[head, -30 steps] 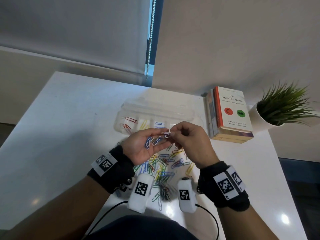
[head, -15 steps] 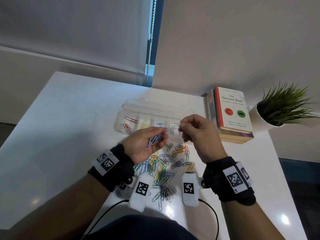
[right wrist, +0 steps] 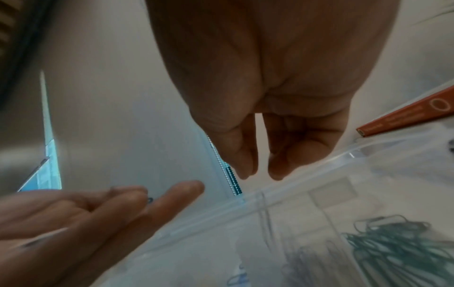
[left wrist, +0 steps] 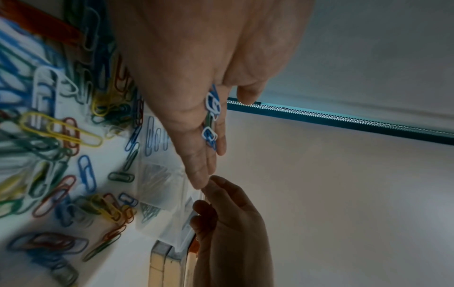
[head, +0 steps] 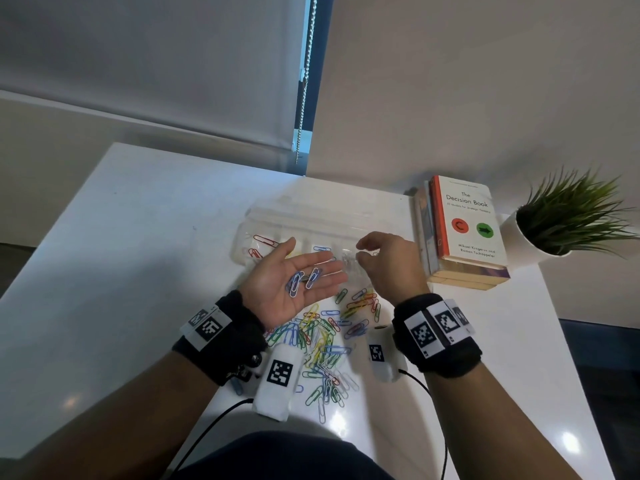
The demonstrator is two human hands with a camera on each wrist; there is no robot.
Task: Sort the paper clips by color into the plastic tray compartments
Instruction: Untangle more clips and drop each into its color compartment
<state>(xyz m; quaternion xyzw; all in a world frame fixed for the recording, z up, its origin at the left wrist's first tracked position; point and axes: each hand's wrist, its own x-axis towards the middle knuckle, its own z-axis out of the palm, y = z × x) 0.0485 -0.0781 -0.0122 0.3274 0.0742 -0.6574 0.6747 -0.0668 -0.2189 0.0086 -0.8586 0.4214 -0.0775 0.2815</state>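
My left hand (head: 311, 263) lies palm up with straight fingers, just in front of the clear plastic tray (head: 311, 216). A few blue-and-white paper clips (head: 304, 280) rest loose on its palm, also seen in the left wrist view as clips (left wrist: 211, 108). My right hand (head: 362, 252) hovers over the tray's right compartments, its fingertips (right wrist: 276, 174) apart and hanging, with nothing between them. The tray holds red clips (head: 265, 241) at the left, a blue clip (head: 320, 249) mid-tray, and pale and green clips (right wrist: 398, 250) under my right hand. A mixed pile of coloured clips (head: 325, 341) lies on the white table between my wrists.
A stack of books (head: 464, 230) stands close to the right of the tray. A potted plant (head: 568, 216) sits at the far right, near the table's edge. Behind the tray are the wall and a blind chain (head: 304, 81).
My right hand took a pale clip from my left fingers, carried it right over the tray and let go. My left hand has opened flat, palm up.
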